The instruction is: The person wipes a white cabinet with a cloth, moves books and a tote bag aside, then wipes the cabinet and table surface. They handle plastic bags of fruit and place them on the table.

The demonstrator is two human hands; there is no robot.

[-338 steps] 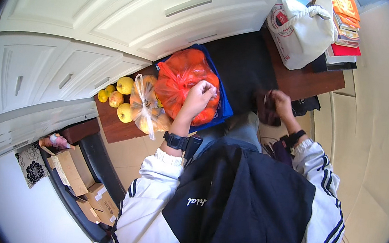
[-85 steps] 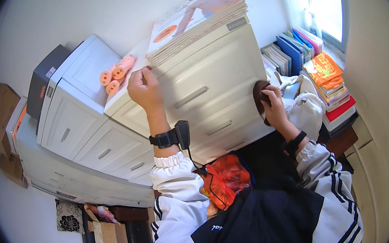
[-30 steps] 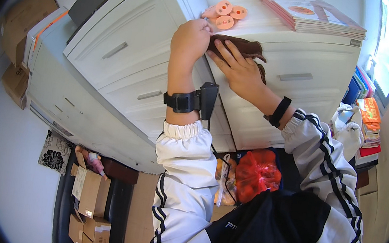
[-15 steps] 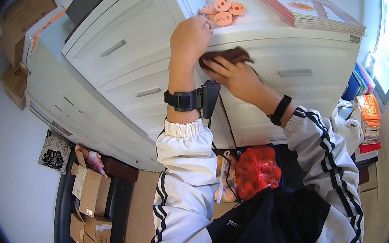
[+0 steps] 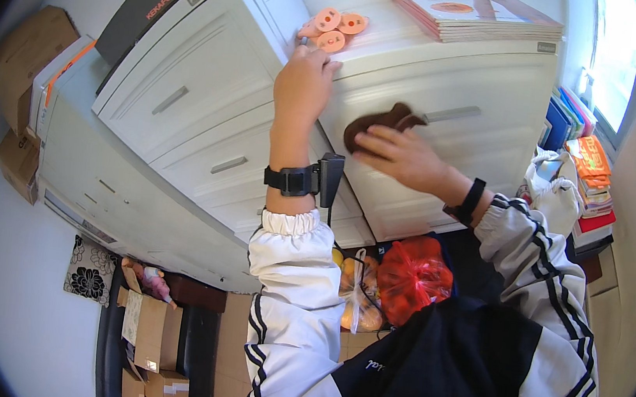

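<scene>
My right hand point(image 5: 397, 157) presses a dark brown cloth point(image 5: 373, 126) to the white drawer front point(image 5: 441, 83), just below and left of its grey handle point(image 5: 453, 113). The cloth is bunched, with a loose flap sticking up beyond my fingers. My left hand point(image 5: 304, 79) rests at the top edge of the white cabinet point(image 5: 397, 57), thumb apart from its bent fingers, whose tips are partly hidden. Just beyond those fingers lie several peach-coloured objects with round ends point(image 5: 332, 41), bundled together.
A stack of thin booklets point(image 5: 480, 17) lies on the cabinet top. Red and clear bags point(image 5: 412, 280) sit on the floor below the drawers. Books and folders point(image 5: 591, 175) stand by the window at right. Cardboard boxes point(image 5: 154, 333) rest on a dark seat at lower left.
My right hand and the cloth have moved down the drawer front, away from the top edge. My left hand stays at the cabinet edge, its thumb now more apart. The whole view has shifted slightly.
</scene>
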